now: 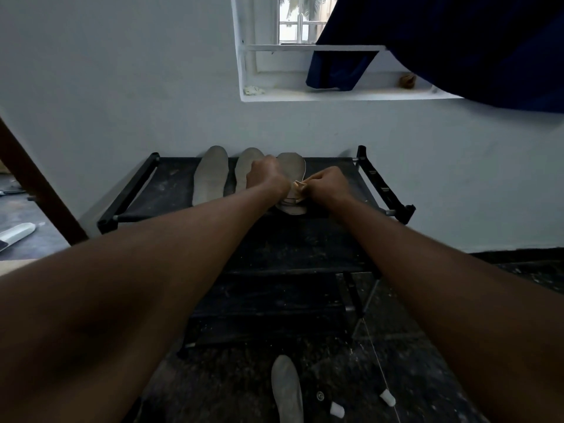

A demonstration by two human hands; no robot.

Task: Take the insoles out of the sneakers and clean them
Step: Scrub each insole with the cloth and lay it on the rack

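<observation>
Three grey insoles lie side by side on the top shelf of a black rack (171, 190): a left insole (210, 175), a middle insole (246, 166) and a right insole (291, 166). My left hand (265, 175) rests curled on the right insole's left edge, partly covering the middle one. My right hand (328, 183) pinches a small beige cloth (297, 190) against the right insole. A fourth grey insole (287, 389) lies on the dark floor below. No sneakers are in view.
The rack stands against a white wall under a window ledge (335, 94) with a dark blue curtain (442, 41). Two small white caps (337, 410) lie on the floor beside the fourth insole. A white object (16, 235) lies at the far left.
</observation>
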